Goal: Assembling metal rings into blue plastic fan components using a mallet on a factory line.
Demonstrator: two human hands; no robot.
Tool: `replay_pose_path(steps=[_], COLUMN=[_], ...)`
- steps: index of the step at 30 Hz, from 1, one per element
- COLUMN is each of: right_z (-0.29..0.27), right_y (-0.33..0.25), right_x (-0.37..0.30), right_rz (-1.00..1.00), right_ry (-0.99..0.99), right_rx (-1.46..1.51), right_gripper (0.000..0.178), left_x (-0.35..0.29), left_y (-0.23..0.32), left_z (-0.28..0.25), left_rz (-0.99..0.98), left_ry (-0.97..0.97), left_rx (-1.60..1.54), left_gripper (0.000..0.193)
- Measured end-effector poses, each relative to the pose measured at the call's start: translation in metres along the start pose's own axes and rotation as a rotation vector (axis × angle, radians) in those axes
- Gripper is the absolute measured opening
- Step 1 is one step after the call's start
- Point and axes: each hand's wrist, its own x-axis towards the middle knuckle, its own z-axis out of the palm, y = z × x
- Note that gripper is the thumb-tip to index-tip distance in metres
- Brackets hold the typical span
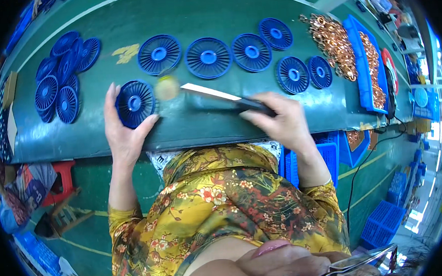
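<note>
My left hand (126,124) is curved round the rim of a blue plastic slotted wheel (135,103) lying on the green table, fingers along its left edge and thumb at its lower right. In my right hand (286,118) is a hammer (211,92), gripped by its black handle. Its bright shaft points left, and its yellowish round head (168,87), smeared by motion, is just right of the wheel, apart from it. Beyond my hands lie several like wheels (208,57), flat on the table.
More blue wheels (66,66) are heaped at the left. Copper-coloured rings (331,42) form a pile at the right, beside a blue tray (351,33) holding more. Yellow scraps (126,53) lie at the back. The table's near edge (206,143) runs before my body.
</note>
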Motion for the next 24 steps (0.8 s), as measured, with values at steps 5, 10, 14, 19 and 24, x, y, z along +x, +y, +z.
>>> replay_pose_path(steps=[5, 10, 14, 19, 24], right_z=[-0.068, -0.050, -0.020, -0.005, 0.002], right_y=[0.070, 0.086, 0.059, 0.071, 0.117], right_x=[-0.025, -0.033, -0.007, 0.075, 0.204], right_rz=[0.050, 0.182, 0.075, -0.066, -0.173], right_ry=[0.408, 0.211, 0.121, 0.119, 0.306], right_rx=[-0.405, -0.527, -0.547, -0.590, -0.658], right_gripper=[0.029, 0.036, 0.037, 0.041, 0.039], left_x=[0.011, 0.034, 0.050, 0.101, 0.209], left_y=[-0.004, 0.014, 0.024, 0.024, 0.003], left_z=[0.002, 0.027, 0.047, 0.087, 0.152], left_rz=[0.153, 0.330, 0.355, 0.401, 0.342], left_ry=[-0.030, -0.325, -0.458, -0.423, -0.187], left_rx=[-0.075, 0.371, 0.510, 0.533, 0.532], left_gripper=[0.084, 0.113, 0.112, 0.109, 0.104])
